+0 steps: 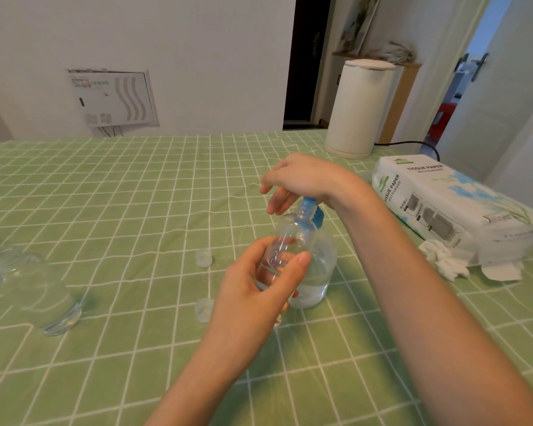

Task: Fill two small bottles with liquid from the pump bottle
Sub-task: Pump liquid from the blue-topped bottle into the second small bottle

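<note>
My left hand [259, 290] grips a small clear bottle [293, 238], tilted, with its open mouth up against the blue pump head [310, 207]. The pump bottle [320, 272] stands right behind it on the green checked cloth, with clear liquid in its lower part. My right hand [302, 176] rests on top of the pump head, fingers loosely extended to the left. Another clear bottle [34, 287] lies on its side at the far left. Two small clear caps [203, 258] [203, 309] sit on the cloth left of my left hand.
A pack of tissue paper [443, 204] lies at the right, with crumpled tissues [443, 262] in front of it. A white cylindrical appliance [357, 109] stands at the table's far edge, its black cord trailing right. The table [120, 195] has a green checked cloth.
</note>
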The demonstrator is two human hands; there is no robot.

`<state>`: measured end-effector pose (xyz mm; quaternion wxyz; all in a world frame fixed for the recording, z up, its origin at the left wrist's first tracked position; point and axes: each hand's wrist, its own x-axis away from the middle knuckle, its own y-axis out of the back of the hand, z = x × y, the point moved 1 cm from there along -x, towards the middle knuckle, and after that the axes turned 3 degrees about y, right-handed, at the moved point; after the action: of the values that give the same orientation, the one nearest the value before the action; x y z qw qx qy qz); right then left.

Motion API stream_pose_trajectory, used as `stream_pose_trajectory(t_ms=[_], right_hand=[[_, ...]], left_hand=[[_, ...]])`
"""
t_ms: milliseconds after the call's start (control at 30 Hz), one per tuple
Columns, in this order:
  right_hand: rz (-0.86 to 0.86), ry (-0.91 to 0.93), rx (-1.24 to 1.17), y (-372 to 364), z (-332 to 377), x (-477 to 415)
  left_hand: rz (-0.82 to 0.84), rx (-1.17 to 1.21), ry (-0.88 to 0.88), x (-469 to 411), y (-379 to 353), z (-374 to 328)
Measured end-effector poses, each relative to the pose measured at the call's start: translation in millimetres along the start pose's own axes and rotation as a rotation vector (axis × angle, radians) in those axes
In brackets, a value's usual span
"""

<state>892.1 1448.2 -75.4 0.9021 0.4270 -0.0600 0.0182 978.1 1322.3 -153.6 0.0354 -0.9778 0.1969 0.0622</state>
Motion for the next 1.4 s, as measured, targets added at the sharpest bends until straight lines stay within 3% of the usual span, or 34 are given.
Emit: stream_pose_trajectory(t_ms=[600,1400], right_hand=[[-0.034,0.014,0.085,4.4,4.0,-3.3],[-0.045,0.02,-0.028,-7.3,-7.7,-0.6]], left_hand=[[-0.014,-0.009,-0.002,-0.7,1.4,0.3],[-0.014,-0.015,0.012,0.1,2.4,4.1]])
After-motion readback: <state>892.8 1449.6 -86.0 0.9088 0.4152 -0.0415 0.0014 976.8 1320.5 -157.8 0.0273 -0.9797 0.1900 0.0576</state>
